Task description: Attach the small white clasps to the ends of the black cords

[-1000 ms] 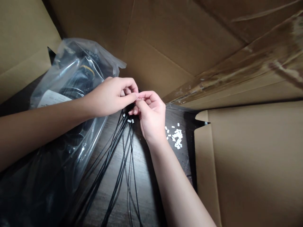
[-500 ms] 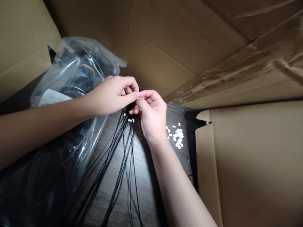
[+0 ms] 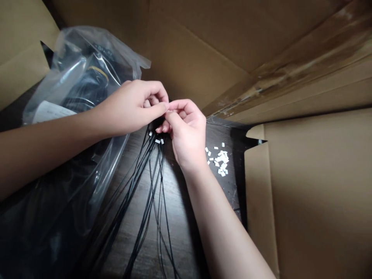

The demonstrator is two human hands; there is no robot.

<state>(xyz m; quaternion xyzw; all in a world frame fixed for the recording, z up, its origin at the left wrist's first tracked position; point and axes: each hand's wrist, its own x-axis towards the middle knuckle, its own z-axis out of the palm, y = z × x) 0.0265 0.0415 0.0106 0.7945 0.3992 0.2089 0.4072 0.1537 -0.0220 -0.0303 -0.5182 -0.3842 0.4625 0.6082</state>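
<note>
My left hand (image 3: 130, 106) and my right hand (image 3: 186, 130) meet fingertip to fingertip above a dark wooden table (image 3: 177, 209). Both pinch closed on the top ends of a bundle of thin black wires (image 3: 151, 193), which fan down towards me. A few small white connectors (image 3: 158, 141) sit on wire ends just below my fingers. What exactly lies between the fingertips is hidden.
A small pile of white connectors (image 3: 221, 161) lies on the table right of my right wrist. A clear plastic bag (image 3: 72, 116) holding dark coiled cables fills the left side. Cardboard box walls (image 3: 308, 193) close in at the back and right.
The hands keep the same pinch on the wire ends; the whole scene has shifted slightly up and left in view as my head moved.
</note>
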